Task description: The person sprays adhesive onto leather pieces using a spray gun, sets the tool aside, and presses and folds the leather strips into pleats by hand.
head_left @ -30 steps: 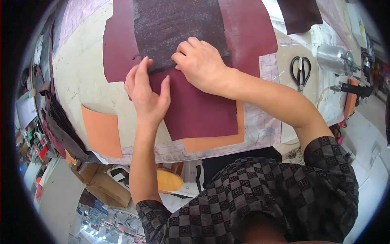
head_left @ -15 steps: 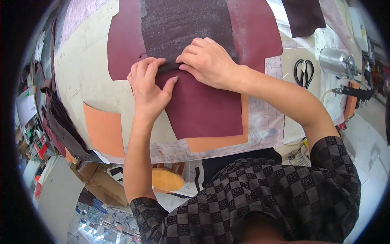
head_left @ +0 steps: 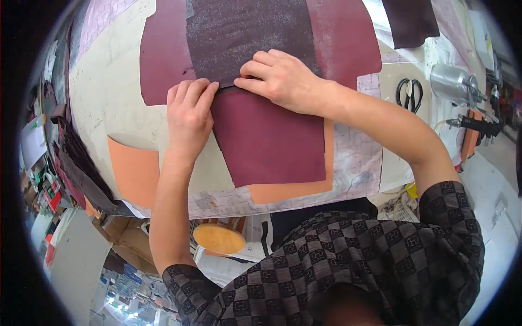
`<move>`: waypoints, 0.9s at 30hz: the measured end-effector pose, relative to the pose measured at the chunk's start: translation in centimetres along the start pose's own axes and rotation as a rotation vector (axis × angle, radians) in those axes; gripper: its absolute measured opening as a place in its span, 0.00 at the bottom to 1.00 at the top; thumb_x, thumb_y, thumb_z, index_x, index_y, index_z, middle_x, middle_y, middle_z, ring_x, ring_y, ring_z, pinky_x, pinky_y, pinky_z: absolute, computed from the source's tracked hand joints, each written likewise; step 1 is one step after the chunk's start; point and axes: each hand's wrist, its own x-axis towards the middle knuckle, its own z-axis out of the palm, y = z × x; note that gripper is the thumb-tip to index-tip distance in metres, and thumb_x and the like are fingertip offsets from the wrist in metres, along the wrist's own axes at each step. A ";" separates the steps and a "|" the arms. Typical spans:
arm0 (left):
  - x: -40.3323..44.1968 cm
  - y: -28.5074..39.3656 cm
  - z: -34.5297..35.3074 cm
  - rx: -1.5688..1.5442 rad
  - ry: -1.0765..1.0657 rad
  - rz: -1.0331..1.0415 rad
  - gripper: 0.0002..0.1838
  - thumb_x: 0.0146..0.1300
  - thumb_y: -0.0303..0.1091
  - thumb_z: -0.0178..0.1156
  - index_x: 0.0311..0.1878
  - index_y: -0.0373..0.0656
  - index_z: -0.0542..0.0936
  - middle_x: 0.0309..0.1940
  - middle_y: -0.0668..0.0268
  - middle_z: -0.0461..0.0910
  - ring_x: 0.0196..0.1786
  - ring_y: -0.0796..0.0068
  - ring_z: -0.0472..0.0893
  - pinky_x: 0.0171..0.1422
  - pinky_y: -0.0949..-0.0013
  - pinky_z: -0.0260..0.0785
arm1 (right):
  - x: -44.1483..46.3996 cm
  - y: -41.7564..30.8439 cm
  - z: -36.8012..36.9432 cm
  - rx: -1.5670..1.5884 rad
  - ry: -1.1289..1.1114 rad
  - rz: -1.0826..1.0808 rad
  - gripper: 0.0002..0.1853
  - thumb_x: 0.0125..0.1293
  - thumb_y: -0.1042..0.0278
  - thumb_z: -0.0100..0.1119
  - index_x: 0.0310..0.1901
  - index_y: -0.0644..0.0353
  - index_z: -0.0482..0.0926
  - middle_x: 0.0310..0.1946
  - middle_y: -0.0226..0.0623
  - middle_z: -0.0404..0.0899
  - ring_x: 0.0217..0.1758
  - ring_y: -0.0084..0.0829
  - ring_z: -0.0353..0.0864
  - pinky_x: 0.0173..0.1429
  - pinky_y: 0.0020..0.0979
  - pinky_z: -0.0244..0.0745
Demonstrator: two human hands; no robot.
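A dark, speckled panel (head_left: 250,38) lies over wider maroon leather at the top centre. Below it, a smooth maroon piece (head_left: 272,144) overlaps an orange sheet (head_left: 293,191). My left hand (head_left: 190,111) has its fingers together, with the thumb hidden, and pinches the dark panel's lower edge near its left corner. Just to the right, my right hand (head_left: 280,81) pinches the same edge between thumb and curled fingers. The two sets of fingertips are close together but apart, along the seam between the dark panel and the maroon piece.
Black-handled scissors (head_left: 409,95) lie on the right, beside a metal spray-gun cup (head_left: 454,84). Another orange piece (head_left: 135,171) is at the lower left. Dark leather pieces (head_left: 81,157) hang at the table's left edge. A dark strip (head_left: 411,23) lies at the upper right.
My left thumb, spread over the maroon piece before, is now tucked out of sight. The folded dark edge lies flatter, and my right hand's thumb and fingers have shifted slightly along it.
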 end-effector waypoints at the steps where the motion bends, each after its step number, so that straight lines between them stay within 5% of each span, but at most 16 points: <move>1: -0.1 0.2 -0.1 -0.004 -0.003 -0.005 0.21 0.58 0.19 0.67 0.56 0.41 0.90 0.52 0.65 0.86 0.56 0.61 0.84 0.65 0.55 0.71 | 0.1 0.2 -0.2 0.005 -0.004 0.001 0.16 0.67 0.69 0.66 0.56 0.58 0.89 0.53 0.31 0.84 0.56 0.34 0.83 0.60 0.37 0.81; 3: -0.6 1.1 -0.6 0.199 -0.044 0.079 0.26 0.55 0.18 0.65 0.60 0.41 0.89 0.57 0.64 0.86 0.59 0.58 0.83 0.68 0.53 0.71 | 0.0 0.1 -0.6 -0.036 -0.077 -0.033 0.18 0.68 0.69 0.65 0.59 0.58 0.89 0.55 0.32 0.83 0.58 0.34 0.82 0.60 0.36 0.82; 7: -1.8 1.1 -1.4 0.121 0.024 -0.146 0.31 0.56 0.17 0.63 0.66 0.41 0.87 0.60 0.62 0.84 0.63 0.55 0.82 0.70 0.50 0.70 | 0.1 0.0 -0.9 -0.052 -0.133 -0.052 0.20 0.69 0.69 0.64 0.61 0.59 0.88 0.56 0.33 0.82 0.59 0.35 0.82 0.61 0.36 0.82; 11: -0.6 5.0 -0.1 0.061 0.028 -0.087 0.32 0.57 0.19 0.62 0.69 0.39 0.85 0.62 0.59 0.83 0.68 0.55 0.80 0.73 0.47 0.70 | 0.0 -0.2 -0.8 -0.054 -0.157 -0.037 0.20 0.69 0.70 0.64 0.61 0.59 0.87 0.57 0.33 0.82 0.60 0.36 0.82 0.62 0.36 0.83; 15: -1.0 6.9 1.1 0.225 -0.070 -0.074 0.30 0.61 0.23 0.62 0.69 0.32 0.83 0.65 0.57 0.82 0.71 0.54 0.79 0.79 0.40 0.67 | -1.2 0.9 -1.1 0.062 -0.086 -0.015 0.20 0.68 0.71 0.65 0.61 0.60 0.88 0.56 0.35 0.83 0.59 0.37 0.83 0.62 0.37 0.86; 22: 0.5 9.0 1.2 0.389 -0.194 -0.064 0.34 0.60 0.23 0.64 0.73 0.35 0.81 0.60 0.49 0.80 0.67 0.42 0.77 0.77 0.38 0.66 | -2.7 1.8 -3.7 -0.019 -0.146 -0.074 0.20 0.67 0.71 0.65 0.61 0.61 0.88 0.56 0.35 0.83 0.59 0.37 0.84 0.62 0.37 0.86; 27: 1.6 8.8 0.5 0.192 -0.077 -0.230 0.32 0.57 0.21 0.65 0.70 0.35 0.82 0.62 0.48 0.80 0.68 0.42 0.77 0.77 0.41 0.67 | -2.3 1.1 -3.8 -0.088 -0.239 -0.049 0.20 0.68 0.69 0.64 0.61 0.62 0.88 0.57 0.34 0.83 0.61 0.36 0.83 0.65 0.36 0.84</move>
